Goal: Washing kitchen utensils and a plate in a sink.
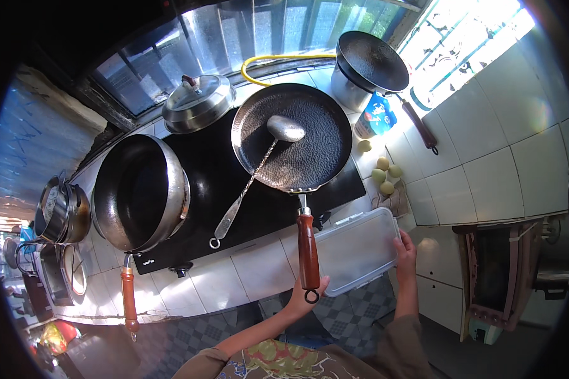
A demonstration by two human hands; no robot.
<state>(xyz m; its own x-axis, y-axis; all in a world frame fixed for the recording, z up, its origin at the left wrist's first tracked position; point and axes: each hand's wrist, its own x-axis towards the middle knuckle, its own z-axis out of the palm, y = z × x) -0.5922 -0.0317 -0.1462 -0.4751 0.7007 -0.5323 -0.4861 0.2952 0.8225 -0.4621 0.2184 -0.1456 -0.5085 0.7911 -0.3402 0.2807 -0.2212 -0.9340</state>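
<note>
Both my hands hold a translucent rectangular plastic container [360, 253] with side latches, tilted at the front edge of the counter. My right hand [406, 248] grips its right end, thumb on the rim. At its lower left corner is my left hand [308, 291], partly hidden behind the wooden handle [307, 251] of a frying pan. That dark, textured frying pan [313, 142] sits on the black gas stove [204, 161]. A metal ladle [284, 129] rests with its bowl in the pan, its shaft [234, 213] reaching out over the stove.
A deep wok [173, 189] stands on the stove's left, handle jutting over the counter edge. Behind are a domed metal lid [201, 102] and a yellow hose [284, 57]. On the right are several eggs [382, 164], a blue packet [377, 116], a cloth [393, 201] and another pan [372, 61] atop a metal pot.
</note>
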